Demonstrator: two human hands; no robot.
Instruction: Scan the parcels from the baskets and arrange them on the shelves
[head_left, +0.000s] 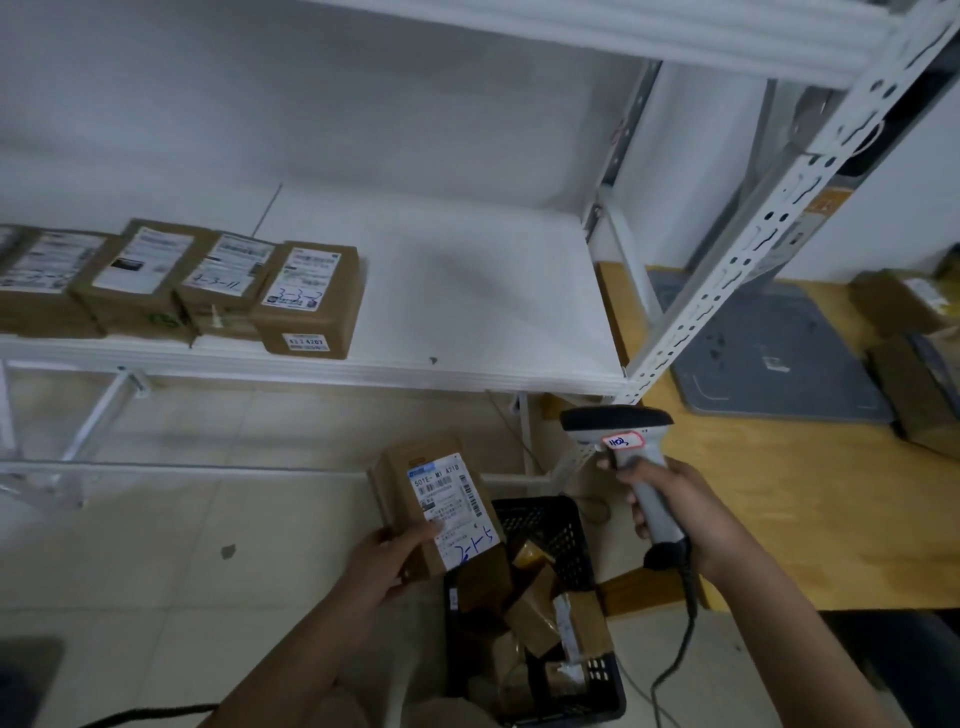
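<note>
Parcels (218, 286) line the shelf's (467, 291) front-left edge; open board runs to its right edge. Left hand (387, 564) grips a brown labelled parcel (436, 499), right hand (670, 506) the scanner (623, 441).

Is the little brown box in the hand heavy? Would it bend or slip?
Probably light: the left hand holds the parcel up alone, by one end. Likely stiff, since its cardboard edges look straight, not sagging. It might slip a little, because the grip covers only its lower corner.

Before me the shelf (467, 312) bears a row of boxes (311, 299) at left; my basket (545, 512) sits on the floor (156, 545); a mat (769, 353) lies on the counter (779, 493).
</note>
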